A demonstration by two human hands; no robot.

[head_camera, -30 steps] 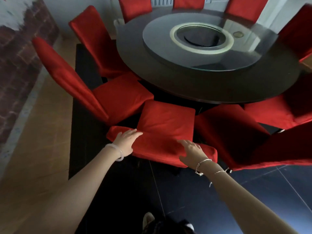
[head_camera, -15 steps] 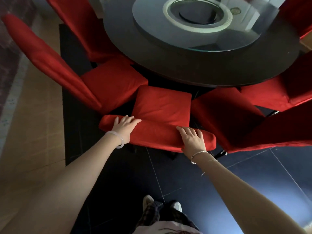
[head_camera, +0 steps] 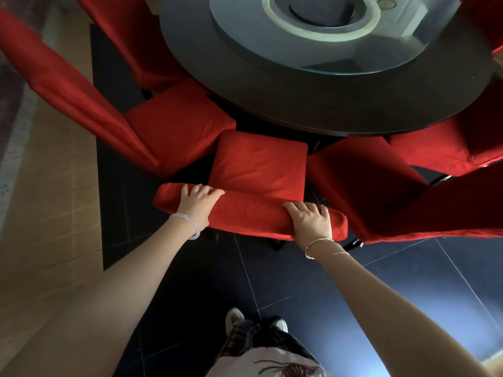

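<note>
**Both grips clamp the back of a red chair at the round surface**

Closest to the camera, two pale shoes (head_camera: 234, 319) stand on the dark tiled floor (head_camera: 272, 281), below plaid trousers and a light top. From there both bare arms stretch forward and down, almost straight at the elbow and set well apart.

The left wrist carries a white bangle (head_camera: 187, 223). The right wrist carries a thin chain bracelet (head_camera: 318, 242).

The left grip (head_camera: 197, 204) sits near the left end of the padded backrest (head_camera: 250, 216) of the red chair (head_camera: 258, 164). It lies knuckles up, with the fingers curled over the far edge of the padding. The right grip (head_camera: 310, 221) holds the same backrest near its right end. Its fingers spread and fold over the top, and its thumb is tucked against the near side. Both grips are closed on the fabric, back of the hand towards the camera.

The chair stands on the dark floor directly ahead, its backrest nearest the person. Its seat points at the surface (head_camera: 272, 88), and the front edge of the seat lies just short of the rim. It is wedged between two other red chairs. The left neighbour (head_camera: 177, 123) is angled so that its seat corner is just beside this seat. The right neighbour (head_camera: 362, 172) is close alongside.

Farther off, the dark round surface bears a glass turntable (head_camera: 245, 36). Pale wooden flooring (head_camera: 54, 186) runs along the left.
</note>
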